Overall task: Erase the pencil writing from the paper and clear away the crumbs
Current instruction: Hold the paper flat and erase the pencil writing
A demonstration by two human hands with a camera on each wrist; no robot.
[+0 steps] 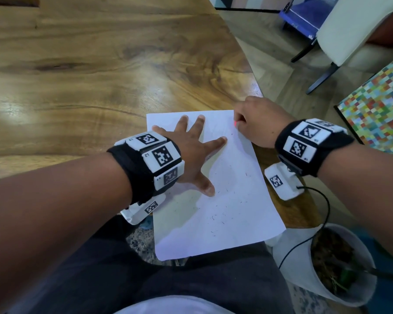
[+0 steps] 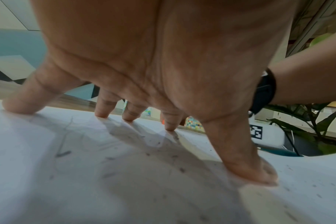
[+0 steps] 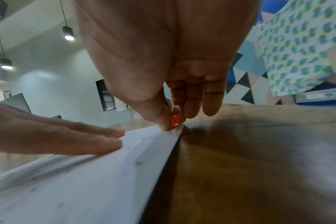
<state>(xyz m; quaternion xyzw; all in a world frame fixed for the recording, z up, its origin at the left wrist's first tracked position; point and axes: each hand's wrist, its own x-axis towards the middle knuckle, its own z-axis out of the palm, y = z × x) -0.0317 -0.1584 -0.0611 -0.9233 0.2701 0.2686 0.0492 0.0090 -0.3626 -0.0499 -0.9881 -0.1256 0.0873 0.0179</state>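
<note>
A white sheet of paper (image 1: 225, 196) lies on the wooden table (image 1: 89, 75), its near end hanging over the edge. Dark eraser crumbs (image 1: 216, 217) are scattered over it, and faint pencil marks (image 2: 65, 136) show near the fingers. My left hand (image 1: 191, 146) lies flat on the paper's far left part with spread, straight fingers (image 2: 19, 104) pressing it down. My right hand (image 1: 256, 121) pinches a small orange eraser (image 3: 173, 120) between thumb and fingers, its tip on the paper's far right corner (image 3: 175, 131).
The table's curved right edge (image 1: 256, 87) runs just beyond the right hand. A white pot with a plant (image 1: 331, 264) stands on the floor by my right knee. A chair (image 1: 349, 30) and a multicoloured board (image 1: 377, 105) are to the right.
</note>
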